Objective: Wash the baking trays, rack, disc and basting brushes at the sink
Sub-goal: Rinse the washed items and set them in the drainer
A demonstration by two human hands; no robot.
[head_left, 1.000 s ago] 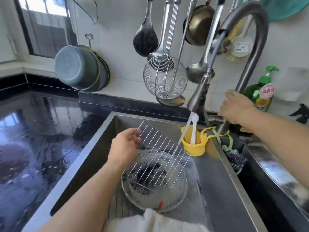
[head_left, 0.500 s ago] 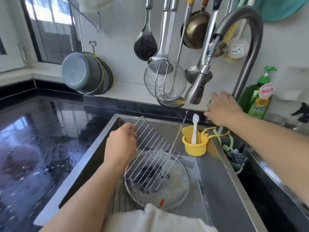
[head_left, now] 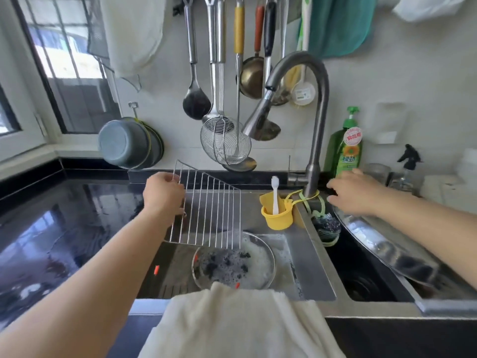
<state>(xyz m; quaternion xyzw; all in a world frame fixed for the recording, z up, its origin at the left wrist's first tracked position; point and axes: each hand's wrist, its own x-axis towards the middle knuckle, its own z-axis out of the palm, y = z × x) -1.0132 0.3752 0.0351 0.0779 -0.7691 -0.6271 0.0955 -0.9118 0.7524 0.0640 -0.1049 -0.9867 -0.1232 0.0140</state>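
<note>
Over the sink [head_left: 304,257], left hand [head_left: 162,196] fingers grip the rack [head_left: 209,210], wires near-vertical; right hand [head_left: 353,192] relaxed.

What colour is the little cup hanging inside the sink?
Yellow; the little cup shows clearly in the head view.

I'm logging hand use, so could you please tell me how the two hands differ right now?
The left hand grips the wire rack, raised above the left basin; the right hand holds nothing. The left hand's fingers curl round the rack's edge; the right hand's lie spread and relaxed, beside the faucet base, near the soap bottle. Both are bare.
</note>
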